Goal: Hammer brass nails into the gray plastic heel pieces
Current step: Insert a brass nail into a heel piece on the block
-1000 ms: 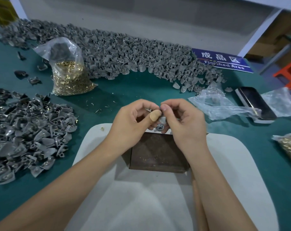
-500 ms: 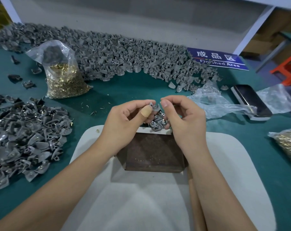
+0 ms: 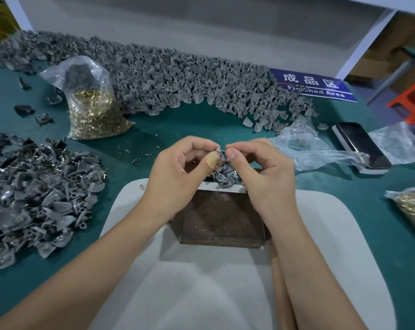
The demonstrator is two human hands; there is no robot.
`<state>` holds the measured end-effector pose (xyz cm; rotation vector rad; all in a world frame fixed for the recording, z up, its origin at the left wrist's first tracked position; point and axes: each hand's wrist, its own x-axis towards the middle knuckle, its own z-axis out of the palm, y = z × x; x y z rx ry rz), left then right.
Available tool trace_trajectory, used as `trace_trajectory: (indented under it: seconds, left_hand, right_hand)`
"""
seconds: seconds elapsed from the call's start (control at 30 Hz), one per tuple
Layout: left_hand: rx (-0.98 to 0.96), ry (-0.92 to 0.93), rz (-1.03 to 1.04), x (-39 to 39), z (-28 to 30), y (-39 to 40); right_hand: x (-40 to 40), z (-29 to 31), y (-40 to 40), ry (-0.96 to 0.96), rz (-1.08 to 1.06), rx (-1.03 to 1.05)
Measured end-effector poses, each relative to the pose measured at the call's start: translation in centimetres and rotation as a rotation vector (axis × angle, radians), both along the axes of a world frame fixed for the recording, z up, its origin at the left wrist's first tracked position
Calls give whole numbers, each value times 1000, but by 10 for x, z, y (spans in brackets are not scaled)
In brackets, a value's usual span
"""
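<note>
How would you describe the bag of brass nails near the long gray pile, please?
Follow the long gray pile toward its left end. In front stands a clear plastic bag on the green table, filled with gold-coloured nails, unlike the gray pieces around.

**Green bench, pretty loaded**

The teal-topped table (image 3: 182, 125) carries a long ridge of gray heel pieces (image 3: 177, 84) along the back and another heap (image 3: 35, 191) at left. A bag of brass nails (image 3: 92, 110), a blue sign (image 3: 313, 85), a phone (image 3: 361, 146), crumpled plastic (image 3: 306, 148) and a white board (image 3: 320, 234) lie on it too.
</note>
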<state>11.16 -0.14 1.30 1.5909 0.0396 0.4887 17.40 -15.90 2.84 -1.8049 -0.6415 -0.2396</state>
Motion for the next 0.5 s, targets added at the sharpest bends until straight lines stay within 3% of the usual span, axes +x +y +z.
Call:
trace_trajectory:
  seconds: [0.5]
  left_hand:
    - [74, -16, 45, -3, -1, -1]
  right_hand:
    - [-1, -1, 1, -55, 41, -34]
